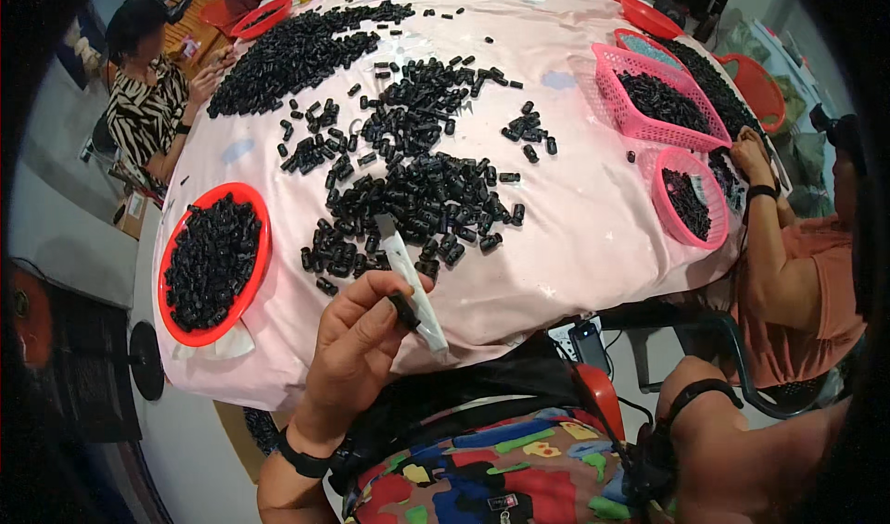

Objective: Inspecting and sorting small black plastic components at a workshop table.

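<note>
Holding one black plastic part [405, 312], my left grip [357, 339] pinches it between thumb and forefinger near the close edge of the worktop [547, 313]; this leaves one face exposed for viewing. The white-wrapped blade [411, 292] lies just beside it, tip toward the loose cylindrical parts [417, 190]; contact with the grip is unconfirmed. My right grip's fingers are hidden, so I cannot tell its state. Rims contain parts in the red tray [266, 246] and pink basket [667, 138]. Surface: pale pink cloth [593, 227], wrinkled. Room: co-workers sit left [148, 102] and right [783, 274]; a red chair [760, 93] stands beyond.
</note>
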Action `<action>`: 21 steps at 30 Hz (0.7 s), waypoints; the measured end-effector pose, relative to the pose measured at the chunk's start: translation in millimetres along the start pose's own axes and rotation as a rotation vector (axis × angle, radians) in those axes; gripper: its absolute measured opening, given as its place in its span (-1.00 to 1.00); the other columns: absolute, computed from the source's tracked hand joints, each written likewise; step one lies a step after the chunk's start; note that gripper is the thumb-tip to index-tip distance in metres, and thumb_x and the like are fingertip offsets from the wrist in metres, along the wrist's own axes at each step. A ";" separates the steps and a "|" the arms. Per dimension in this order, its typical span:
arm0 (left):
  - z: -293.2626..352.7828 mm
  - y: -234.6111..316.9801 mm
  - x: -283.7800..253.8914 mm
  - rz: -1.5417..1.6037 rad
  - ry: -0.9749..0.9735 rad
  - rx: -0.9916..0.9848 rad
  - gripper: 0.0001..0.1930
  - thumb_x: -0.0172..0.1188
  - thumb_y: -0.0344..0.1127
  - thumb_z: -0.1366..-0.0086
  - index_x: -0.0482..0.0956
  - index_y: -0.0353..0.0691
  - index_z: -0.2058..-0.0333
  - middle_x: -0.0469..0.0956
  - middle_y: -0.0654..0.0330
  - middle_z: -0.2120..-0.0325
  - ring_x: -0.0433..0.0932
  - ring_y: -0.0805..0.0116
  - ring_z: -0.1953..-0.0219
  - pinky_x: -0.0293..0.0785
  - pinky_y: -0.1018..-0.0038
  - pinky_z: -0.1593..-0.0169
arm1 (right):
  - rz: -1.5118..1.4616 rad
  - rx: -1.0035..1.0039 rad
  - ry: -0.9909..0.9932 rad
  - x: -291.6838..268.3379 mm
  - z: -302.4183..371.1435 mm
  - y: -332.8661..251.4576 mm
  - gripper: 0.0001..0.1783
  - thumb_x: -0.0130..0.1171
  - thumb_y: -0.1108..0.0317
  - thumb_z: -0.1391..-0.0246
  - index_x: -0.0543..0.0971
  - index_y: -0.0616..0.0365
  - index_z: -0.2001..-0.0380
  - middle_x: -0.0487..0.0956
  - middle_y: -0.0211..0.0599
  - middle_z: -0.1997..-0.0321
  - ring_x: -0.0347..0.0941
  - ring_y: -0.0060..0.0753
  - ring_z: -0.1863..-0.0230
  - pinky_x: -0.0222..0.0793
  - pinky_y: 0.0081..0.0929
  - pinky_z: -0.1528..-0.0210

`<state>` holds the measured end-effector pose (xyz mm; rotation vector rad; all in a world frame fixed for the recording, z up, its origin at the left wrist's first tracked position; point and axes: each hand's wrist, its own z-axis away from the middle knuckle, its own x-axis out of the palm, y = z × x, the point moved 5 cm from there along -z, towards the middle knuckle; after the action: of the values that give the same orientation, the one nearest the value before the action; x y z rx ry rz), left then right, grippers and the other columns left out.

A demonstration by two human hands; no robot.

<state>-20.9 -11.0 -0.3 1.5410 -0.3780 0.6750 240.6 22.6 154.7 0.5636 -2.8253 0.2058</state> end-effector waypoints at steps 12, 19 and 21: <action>8.6 2.6 -3.7 -0.011 0.031 0.008 -0.77 0.05 -0.28 -0.31 0.38 -0.31 0.16 0.43 0.01 0.10 0.48 0.29 0.13 0.46 0.41 0.05 | 0.245 0.205 -0.138 -64.5 29.7 -8.4 -0.93 0.02 0.36 -0.06 0.43 0.01 0.50 0.38 -0.57 0.42 0.24 -0.53 0.41 0.14 -0.52 0.39; 8.0 -8.7 4.8 -0.005 0.041 -0.047 -0.79 0.06 -0.30 -0.30 0.41 -0.30 0.19 0.43 0.01 0.10 0.48 0.28 0.13 0.45 0.40 0.05 | 0.392 0.312 -0.165 -109.5 53.5 -2.9 -0.92 0.03 0.35 -0.03 0.43 0.02 0.52 0.38 -0.53 0.45 0.25 -0.50 0.43 0.14 -0.49 0.41; 6.3 -10.1 10.9 -0.001 0.033 -0.055 -0.80 0.06 -0.31 -0.30 0.41 -0.31 0.19 0.43 0.01 0.10 0.48 0.27 0.13 0.46 0.40 0.05 | 0.446 0.356 -0.190 -103.8 57.1 1.7 -0.92 0.03 0.35 -0.02 0.43 0.03 0.52 0.38 -0.52 0.45 0.26 -0.49 0.44 0.14 -0.48 0.42</action>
<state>-5.1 -14.5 -1.3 1.4760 -0.3680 0.6828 320.2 50.7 71.6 0.0019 -3.0824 0.7869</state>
